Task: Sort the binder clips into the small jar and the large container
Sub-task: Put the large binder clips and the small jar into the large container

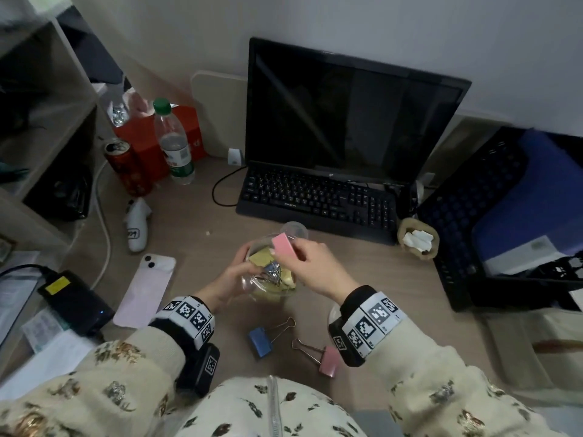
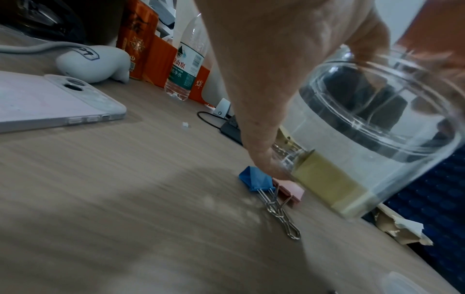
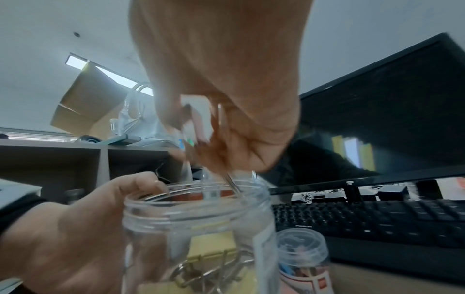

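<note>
My left hand (image 1: 241,266) grips the large clear container (image 1: 268,291), held tilted just above the desk. Several yellow binder clips (image 1: 260,257) lie inside it, also seen through the container's wall (image 2: 377,129) as a yellow clip (image 2: 327,179). My right hand (image 1: 295,255) pinches a pink binder clip (image 1: 283,245) over the container's mouth (image 3: 196,199); the pink clip (image 3: 200,121) sits between its fingers, wire handle pointing down. The small jar (image 1: 294,230) stands behind the container, with small clips in the jar (image 3: 304,252). A blue clip (image 1: 260,340) and another pink clip (image 1: 328,362) lie on the desk near me.
A black keyboard (image 1: 318,200) and monitor (image 1: 347,111) stand behind the jars. A pink phone (image 1: 145,290), a white gadget (image 1: 137,225), a water bottle (image 1: 175,143) and a can (image 1: 124,165) are on the left. A black crate (image 1: 504,216) is at the right.
</note>
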